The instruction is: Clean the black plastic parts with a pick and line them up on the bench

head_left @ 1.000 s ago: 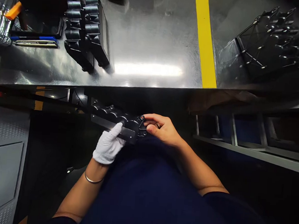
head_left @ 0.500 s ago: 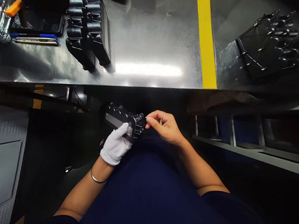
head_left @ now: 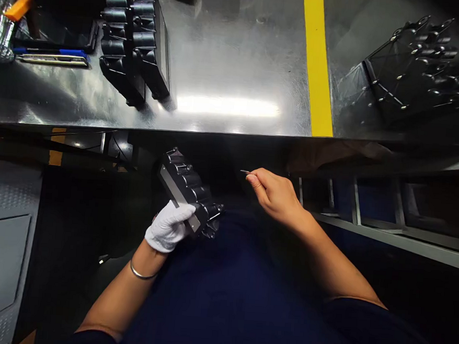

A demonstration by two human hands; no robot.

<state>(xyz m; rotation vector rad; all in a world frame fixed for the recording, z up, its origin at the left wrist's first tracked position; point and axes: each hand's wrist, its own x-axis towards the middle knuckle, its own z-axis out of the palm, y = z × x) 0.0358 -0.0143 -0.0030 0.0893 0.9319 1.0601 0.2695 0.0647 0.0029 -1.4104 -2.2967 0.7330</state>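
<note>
My left hand [head_left: 169, 227], in a white glove, grips a black ribbed moulded part [head_left: 192, 182] by its lower end, thumb across the grey strip on its side. The part is tilted, its far end pointing up and left, below the table edge. Bare and closed in a pinch, my right hand [head_left: 277, 191] is to the right of the part and apart from it. From its fingertips a short thin blade-like piece [head_left: 244, 171] sticks out to the left; most of it is hidden in the fingers.
On the metal table [head_left: 230, 51] two similar black parts [head_left: 150, 40] stand side by side. Pens [head_left: 52, 55] and a clear plastic bag [head_left: 0, 19] lie further left. Yellow tape [head_left: 319, 63] crosses the table, with more black parts [head_left: 434, 50] beyond it. A grey metal frame [head_left: 382, 237] is at right.
My right hand has moved right, away from the part, with the thin piece showing in its fingers. My left hand has shifted slightly left and turned the part so its ribbed face shows more.
</note>
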